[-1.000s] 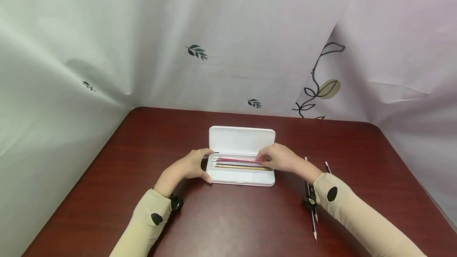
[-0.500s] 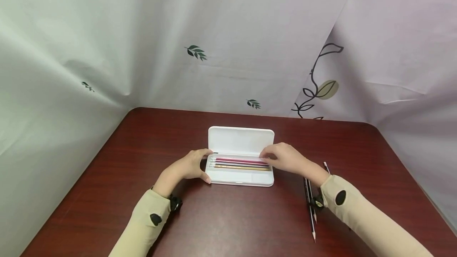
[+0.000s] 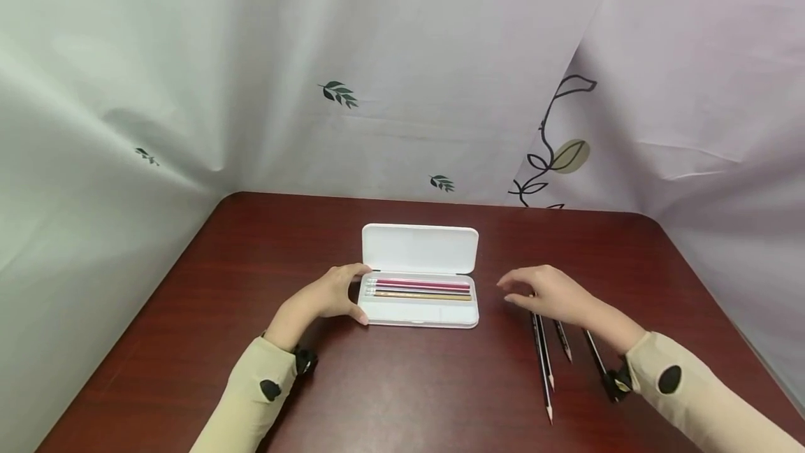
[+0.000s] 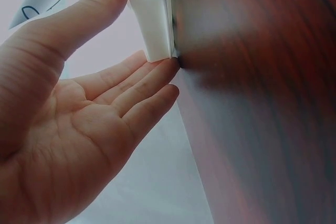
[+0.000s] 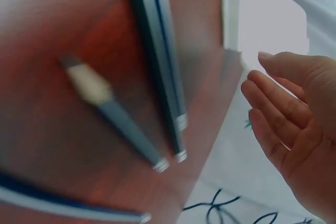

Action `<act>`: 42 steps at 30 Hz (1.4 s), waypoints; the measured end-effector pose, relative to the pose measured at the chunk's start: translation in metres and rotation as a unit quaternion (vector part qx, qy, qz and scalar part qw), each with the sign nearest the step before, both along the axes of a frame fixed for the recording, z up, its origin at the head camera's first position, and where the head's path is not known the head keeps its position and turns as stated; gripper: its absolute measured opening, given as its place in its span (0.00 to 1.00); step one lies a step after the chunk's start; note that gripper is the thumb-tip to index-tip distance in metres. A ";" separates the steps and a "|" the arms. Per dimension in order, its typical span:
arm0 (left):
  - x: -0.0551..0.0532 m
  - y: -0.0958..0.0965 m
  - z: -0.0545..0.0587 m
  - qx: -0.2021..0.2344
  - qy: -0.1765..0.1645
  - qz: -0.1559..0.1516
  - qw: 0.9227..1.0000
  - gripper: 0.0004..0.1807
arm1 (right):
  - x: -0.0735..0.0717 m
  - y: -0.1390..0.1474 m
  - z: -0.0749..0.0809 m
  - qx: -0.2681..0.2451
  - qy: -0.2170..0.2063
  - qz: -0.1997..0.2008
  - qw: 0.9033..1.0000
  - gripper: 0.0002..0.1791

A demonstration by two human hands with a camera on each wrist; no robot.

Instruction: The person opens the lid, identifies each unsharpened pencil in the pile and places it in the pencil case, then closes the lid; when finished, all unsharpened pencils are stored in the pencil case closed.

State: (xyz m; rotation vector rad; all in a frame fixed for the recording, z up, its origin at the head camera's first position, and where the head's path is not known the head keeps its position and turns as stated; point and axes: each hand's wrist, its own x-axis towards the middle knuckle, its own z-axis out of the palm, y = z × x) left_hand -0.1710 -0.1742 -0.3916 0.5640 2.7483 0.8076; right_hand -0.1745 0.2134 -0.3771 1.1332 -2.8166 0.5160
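A white pencil case (image 3: 420, 317) stands with its lid (image 3: 420, 249) raised at the middle of the table. In its tray lie several pencils side by side, among them a red pencil (image 3: 434, 285) and a gold pencil (image 3: 434, 296). My left hand (image 3: 330, 292) holds the left end of the case, thumb at the front corner and fingers towards the back. To the right of the case, my right hand (image 3: 550, 293) hovers with nothing between thumb and fingers. Below and around it, several dark pencils (image 3: 541, 362) lie on the table, their sharpened tips pointing to the front.
The dark red wooden table (image 3: 402, 390) runs back to a pale curtain (image 3: 402, 89) printed with leaves, which also hangs along both sides. Another dark pencil (image 3: 594, 351) lies partly under the right wrist.
My right hand has let go of a red pencil, now in the case, and moved right to above the dark pencils. My left hand has stayed at the case's left end.
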 end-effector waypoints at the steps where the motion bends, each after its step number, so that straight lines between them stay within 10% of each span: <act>1: 0.000 0.000 0.000 0.000 -0.002 0.001 1.000 0.48 | 0.003 0.004 -0.002 -0.002 -0.003 -0.006 1.000 0.11; 16: -0.002 0.000 0.003 -0.004 -0.003 -0.002 1.000 0.48 | 0.071 0.060 -0.014 -0.006 0.064 -0.102 0.993 0.17; 28: 0.000 0.000 0.001 -0.005 -0.003 -0.001 1.000 0.48 | 0.096 0.097 -0.041 -0.067 0.086 -0.156 0.982 0.26; 42: 0.001 0.002 0.001 -0.009 -0.013 0.008 1.000 0.48 | 0.089 0.099 -0.032 -0.056 -0.205 -0.209 0.955 0.22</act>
